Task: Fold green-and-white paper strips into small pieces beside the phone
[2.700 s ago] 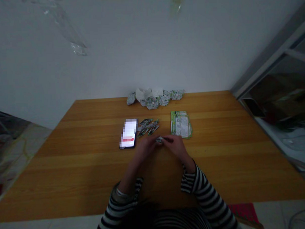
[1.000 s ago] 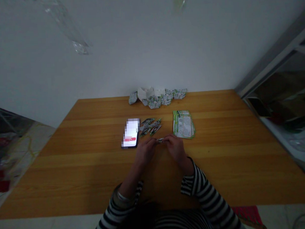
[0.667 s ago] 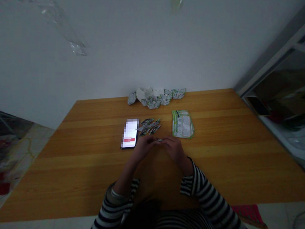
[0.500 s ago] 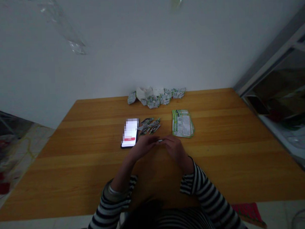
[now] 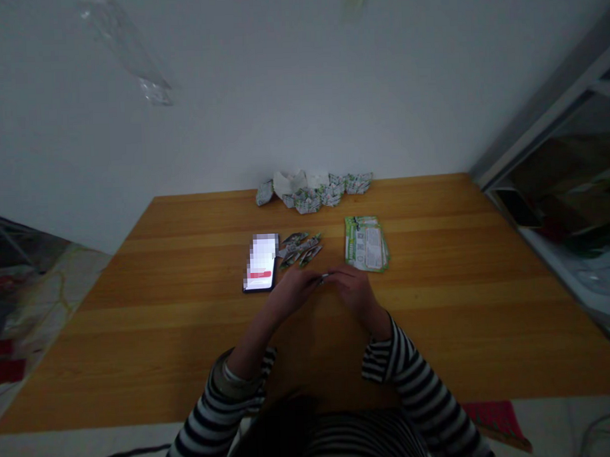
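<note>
My left hand (image 5: pixel 293 290) and my right hand (image 5: pixel 358 292) meet above the middle of the wooden table, both closed with fingertips pinched together. Between the fingertips shows the thin pale edge of a small folded piece of paper (image 5: pixel 325 276); the fingers hide most of it. Just beyond my left hand lie several small folded printed papers (image 5: pixel 302 248) in a loose cluster. A stack of green-and-white printed leaflets (image 5: pixel 368 247) rests past my right hand. To the left of the folded papers is a phone (image 5: pixel 262 262) with its screen lit.
Along the back of the table (image 5: pixel 451 263), by the wall, stands a row of folded printed paper shapes (image 5: pixel 308 199) with crumpled white paper (image 5: pixel 289 182). A shelf frame (image 5: pixel 536 130) rises beyond the right edge. A dark cable (image 5: pixel 117 456) lies on the floor at front left.
Both hands stay together at nearly the same spot; the right fingers have shifted slightly around the paper. The whole view has moved a little.
</note>
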A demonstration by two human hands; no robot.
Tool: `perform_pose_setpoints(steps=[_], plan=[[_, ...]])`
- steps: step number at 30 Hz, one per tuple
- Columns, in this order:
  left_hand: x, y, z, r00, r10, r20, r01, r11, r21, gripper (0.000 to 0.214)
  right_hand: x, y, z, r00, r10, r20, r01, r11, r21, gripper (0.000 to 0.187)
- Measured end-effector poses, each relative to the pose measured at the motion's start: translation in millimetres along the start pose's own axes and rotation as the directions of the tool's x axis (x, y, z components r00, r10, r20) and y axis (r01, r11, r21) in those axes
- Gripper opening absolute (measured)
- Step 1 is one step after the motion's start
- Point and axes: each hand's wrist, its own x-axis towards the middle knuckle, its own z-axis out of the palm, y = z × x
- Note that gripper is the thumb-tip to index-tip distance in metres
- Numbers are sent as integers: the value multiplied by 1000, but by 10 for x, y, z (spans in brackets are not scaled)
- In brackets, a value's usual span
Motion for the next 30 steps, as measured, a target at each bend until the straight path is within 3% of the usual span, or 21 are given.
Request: perform_pose_setpoints(steps=[5,11,16,20,22,24,26,30], plan=[[-39,79,-52,998,16,-60,-17,1000,-10,25,2,6,16,992,90,-90,-85,995,54,28],[-50,39,-67,999,1,-54,-4,998,-55,24,22,-5,40,990,24,-136,-11,996,90,26],[-59,8,49,975,-17,-221,-4,996,-92,25,72,-40,38,978,164,-130,-137,972,191,18],[-48,-87,185,936,-96,-340,-17,950,-313,34,109,-110,37,934,333,-131,-245,862,444,3],[-47,-147,218,922,-135,-364,-19,921,-389,34,120,-127,47,892,437,-116,-293,754,588,14],[-50,-183,220,922,-97,-375,-53,928,-369,29,126,-114,66,855,515,-70,-341,657,672,36],[-51,-181,206,916,-25,-400,-108,946,-305,21,125,-72,94,843,539,1,-398,622,674,44],[-31,-102,202,856,47,-516,-163,970,-181,15,121,34,152,830,555,61,-456,612,646,24]])
